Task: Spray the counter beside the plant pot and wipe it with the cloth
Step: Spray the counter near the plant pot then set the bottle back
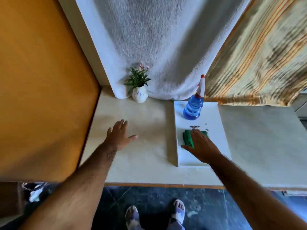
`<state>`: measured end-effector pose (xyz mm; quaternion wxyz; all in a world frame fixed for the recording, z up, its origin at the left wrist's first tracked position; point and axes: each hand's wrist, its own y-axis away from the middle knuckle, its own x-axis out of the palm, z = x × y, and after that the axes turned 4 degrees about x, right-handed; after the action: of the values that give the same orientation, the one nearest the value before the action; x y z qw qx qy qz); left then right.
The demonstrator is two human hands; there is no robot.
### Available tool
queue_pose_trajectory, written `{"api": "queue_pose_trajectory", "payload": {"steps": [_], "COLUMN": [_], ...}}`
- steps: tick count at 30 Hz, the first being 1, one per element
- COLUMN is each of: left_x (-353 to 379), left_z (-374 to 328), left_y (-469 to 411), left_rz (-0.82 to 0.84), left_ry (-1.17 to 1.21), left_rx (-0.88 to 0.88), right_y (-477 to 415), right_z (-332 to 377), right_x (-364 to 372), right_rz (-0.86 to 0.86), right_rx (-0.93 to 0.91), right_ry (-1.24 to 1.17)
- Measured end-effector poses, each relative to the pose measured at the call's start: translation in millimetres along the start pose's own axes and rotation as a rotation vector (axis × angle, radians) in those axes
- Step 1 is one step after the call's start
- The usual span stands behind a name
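A small white plant pot [140,95] with green leaves and pink flowers stands at the back of the beige counter [141,155]. A blue spray bottle [193,107] with a white and red trigger head stands upright on a white board [212,117] to the right. A folded green cloth [188,138] lies on that board, nearer me. My right hand [201,145] lies flat over the cloth, fingers spread, covering its right part. My left hand [118,135] hovers open, palm down, over the bare counter in front of the pot.
An orange wall [41,88] closes off the left side. A white curtain [157,47] and a striped curtain [257,55] hang behind the counter. Dark specks [195,126] mark the board beyond the cloth. My sandalled feet [156,214] stand on the dark floor below the counter edge.
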<state>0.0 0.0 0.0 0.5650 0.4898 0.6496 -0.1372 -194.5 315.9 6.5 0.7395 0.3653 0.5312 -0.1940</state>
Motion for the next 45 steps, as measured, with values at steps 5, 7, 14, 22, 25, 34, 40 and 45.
{"api": "queue_pose_trajectory", "payload": {"steps": [5, 7, 14, 22, 25, 34, 40, 45], "left_x": [35.8, 49.9, 89.9, 98.3, 100.6, 103.2, 104.2, 104.9], "left_z": [20.3, 29.1, 48.9, 51.8, 54.0, 55.9, 57.3, 57.8], "left_y": [-0.9, -2.0, -2.9, -7.2, -8.6, -7.8, -7.7, -5.3], "left_rz": [0.049, -0.014, -0.236, -0.305, -0.312, -0.360, -0.397, -0.417], "left_ry": [-0.069, -0.118, -0.155, -0.189, -0.211, -0.234, -0.233, -0.237], "left_rx": [-0.087, -0.070, 0.003, 0.035, 0.032, 0.049, 0.058, 0.059], "right_y": [7.7, 11.0, 1.9, -104.1, -132.4, -152.3, -153.6, -154.7], "right_z": [-11.5, -9.2, 2.2, -10.9, -12.9, -1.7, 19.9, 83.7], "right_x": [43.3, 57.0, 41.5, -59.7, -72.3, -69.9, -118.9, -108.6], "right_rz": [-0.026, -0.071, -0.190, -0.584, -0.568, -0.640, -0.559, -0.267], "right_rx": [0.052, 0.063, 0.177, 0.221, 0.064, 0.228, 0.094, 0.099], "right_ry": [0.026, 0.042, -0.248, -0.886, -0.949, -1.178, -1.314, -1.139]}}
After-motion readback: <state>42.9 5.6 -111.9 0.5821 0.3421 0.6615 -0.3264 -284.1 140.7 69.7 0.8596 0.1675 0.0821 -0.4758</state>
